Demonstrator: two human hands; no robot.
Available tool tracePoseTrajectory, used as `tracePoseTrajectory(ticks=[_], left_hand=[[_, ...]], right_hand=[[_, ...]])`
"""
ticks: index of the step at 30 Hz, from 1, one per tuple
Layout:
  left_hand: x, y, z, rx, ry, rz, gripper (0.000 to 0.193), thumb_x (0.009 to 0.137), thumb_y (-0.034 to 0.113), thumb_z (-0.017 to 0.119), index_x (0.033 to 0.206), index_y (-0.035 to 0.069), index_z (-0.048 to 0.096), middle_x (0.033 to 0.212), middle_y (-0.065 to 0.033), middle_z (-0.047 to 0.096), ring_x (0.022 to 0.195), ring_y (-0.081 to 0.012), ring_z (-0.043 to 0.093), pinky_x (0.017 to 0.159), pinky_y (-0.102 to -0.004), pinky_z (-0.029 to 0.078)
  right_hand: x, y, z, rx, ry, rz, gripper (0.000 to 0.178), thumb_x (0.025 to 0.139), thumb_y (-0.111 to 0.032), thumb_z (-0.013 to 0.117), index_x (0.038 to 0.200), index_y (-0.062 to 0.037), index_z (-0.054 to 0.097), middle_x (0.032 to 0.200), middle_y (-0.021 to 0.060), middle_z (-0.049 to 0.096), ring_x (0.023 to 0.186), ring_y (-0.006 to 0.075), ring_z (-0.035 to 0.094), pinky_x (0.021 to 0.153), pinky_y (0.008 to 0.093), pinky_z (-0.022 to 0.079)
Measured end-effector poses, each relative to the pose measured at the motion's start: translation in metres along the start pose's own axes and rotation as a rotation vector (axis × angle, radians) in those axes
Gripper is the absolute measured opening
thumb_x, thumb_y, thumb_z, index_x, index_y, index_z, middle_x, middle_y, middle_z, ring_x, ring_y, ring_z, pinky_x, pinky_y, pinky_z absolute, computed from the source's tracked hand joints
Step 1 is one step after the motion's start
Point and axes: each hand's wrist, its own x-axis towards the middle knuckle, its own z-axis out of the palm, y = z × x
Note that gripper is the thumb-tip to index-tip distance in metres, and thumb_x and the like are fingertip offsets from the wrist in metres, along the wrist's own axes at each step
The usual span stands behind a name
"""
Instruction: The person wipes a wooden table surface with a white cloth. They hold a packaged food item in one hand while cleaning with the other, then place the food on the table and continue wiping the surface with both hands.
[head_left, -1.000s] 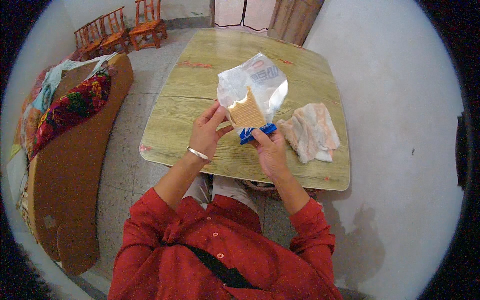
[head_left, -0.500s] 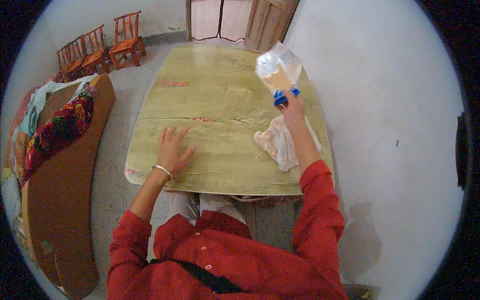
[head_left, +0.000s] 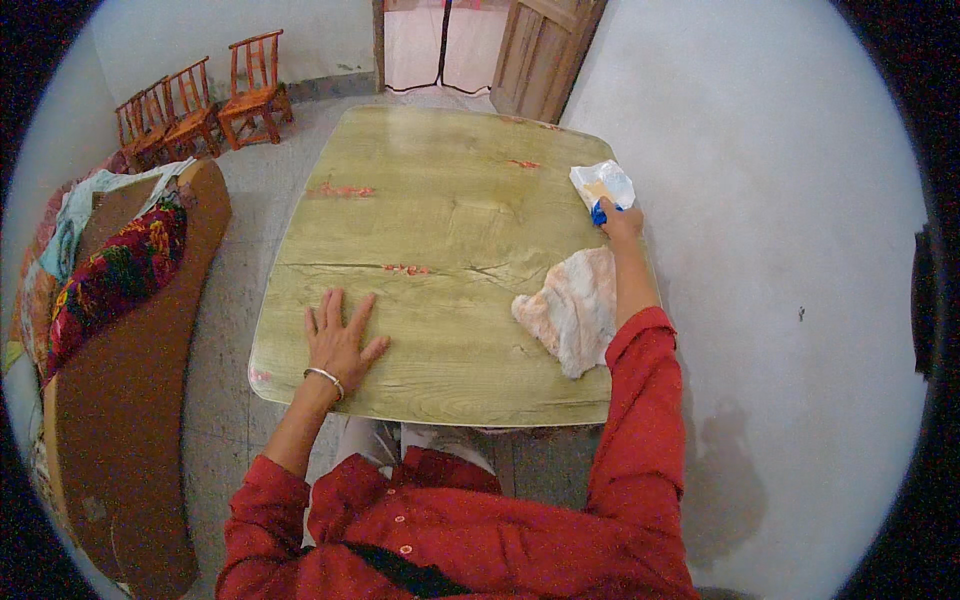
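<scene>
My right hand (head_left: pixel 624 221) grips the blue end of a small plastic packet (head_left: pixel 612 180), whitish and see-through with something tan in it. The packet is at the table's right edge; whether it rests on the top I cannot tell. On the green wood-patterned table (head_left: pixel 440 220), my left hand (head_left: pixel 339 348) lies flat with spread fingers and a bracelet at the wrist. A crumpled pale pink and white cloth (head_left: pixel 572 310) lies below my right hand, partly hidden behind my right forearm.
A white wall runs along the table's right side. To the left stands a brown sofa-like piece (head_left: pixel 125 400) with colourful cloths (head_left: pixel 120 265) on it. Several wooden chairs (head_left: pixel 252 95) line the far left wall, and an open wooden door (head_left: pixel 540 60) is beyond the table.
My right hand has carried the packet to the right and lower, toward the table's edge. My left hand has flattened out on the tabletop. The view has tilted slightly.
</scene>
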Motion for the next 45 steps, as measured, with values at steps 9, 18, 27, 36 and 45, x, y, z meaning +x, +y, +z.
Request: tracePoseTrajectory(ticks=[9,18,27,36,45], left_hand=[[0.000,0.001,0.007,0.026,0.043,0.026,0.065,0.081,0.046,0.053,0.136,0.018,0.033,0.143,-0.0219,0.016,0.134,-0.0356,0.012,0.105,-0.0549,0.007],[0.002,0.004,0.018,-0.300,0.308,0.203,0.070,0.080,0.039,0.059,0.137,0.012,0.029,0.143,-0.0226,0.016,0.133,-0.0355,0.015,0.106,-0.0523,0.013],[0.028,0.079,0.009,0.051,-0.198,0.095,0.100,0.067,0.072,0.050,0.140,0.011,0.021,0.145,-0.0212,0.009,0.132,-0.0454,0.005,0.100,-0.0646,0.010],[0.018,0.100,0.007,-0.017,-0.139,0.245,0.073,0.069,0.070,0.049,0.133,0.036,0.036,0.146,-0.0201,0.010,0.133,-0.0439,0.006,0.099,-0.0658,0.007],[-0.011,-0.055,-0.008,0.100,0.038,0.060,0.074,0.076,0.055,0.054,0.136,0.018,0.032,0.145,-0.0212,0.014,0.133,-0.0423,0.012,0.104,-0.0566,0.012]], right_hand=[[-0.220,-0.004,-0.052,-0.662,-0.085,-0.601,0.066,0.081,-0.051,0.052,0.124,-0.0012,0.046,0.127,0.0223,0.043,0.120,0.0377,0.037,0.099,0.0472,0.027],[-0.311,-0.039,0.056,-0.423,-0.194,-0.940,0.055,0.081,-0.040,0.055,0.124,-0.0064,0.047,0.136,0.0213,0.031,0.125,0.0388,0.028,0.102,0.0520,0.021],[-0.229,0.021,-0.017,0.080,0.035,-0.517,0.035,0.088,-0.017,0.047,0.117,0.0006,0.053,0.122,0.0166,0.051,0.111,0.0251,0.048,0.097,0.0367,0.034],[-0.180,0.102,-0.080,-0.945,0.228,-0.336,0.054,0.088,-0.047,0.041,0.129,-0.0122,0.042,0.131,0.0195,0.040,0.121,0.0427,0.033,0.097,0.0572,0.027],[-0.179,0.113,-0.089,-1.057,0.242,-0.293,0.055,0.088,-0.047,0.039,0.132,-0.0133,0.039,0.136,0.0162,0.036,0.121,0.0429,0.034,0.096,0.0596,0.026]])
